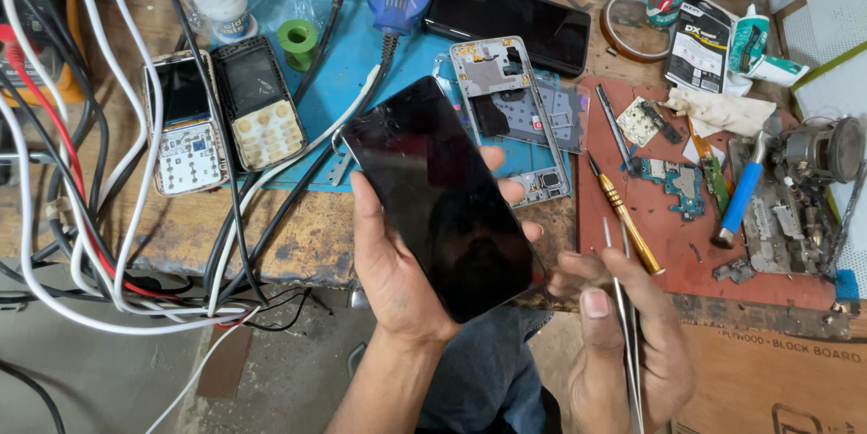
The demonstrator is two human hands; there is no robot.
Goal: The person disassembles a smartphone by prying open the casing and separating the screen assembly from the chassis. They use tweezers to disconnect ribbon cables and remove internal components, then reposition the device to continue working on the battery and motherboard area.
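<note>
At the far left of the frame a tangle of white, black and red cables (81,172) hangs over the edge of the wooden surface (298,235). Just right of them, in the upper left, two opened keypad phones (221,118) lie side by side, the right one partly on a blue mat (352,64), with a green tape roll (298,39) above them. In the lower middle the left hand (397,262) cradles a black smartphone (438,195) from beneath, screen up and tilted; its grip is wrapped around the phone's back, thumb along the left edge and fingertips showing past the right edge (the glass looks scuffed and dark). Behind the phone, on the mat, lies a bare phone frame (519,113), and above that a second dark phone (510,18) lies flat. To the right of centre, low in the frame, the right hand (623,344) has a narrow grip pinched on thin metal tweezers (628,326), its fingers touching the phone's lower right corner. Further right a red mat (686,244) carries a yellow-handled screwdriver (628,217), a small circuit board (673,181) and a blue-handled tool (741,199).
</note>
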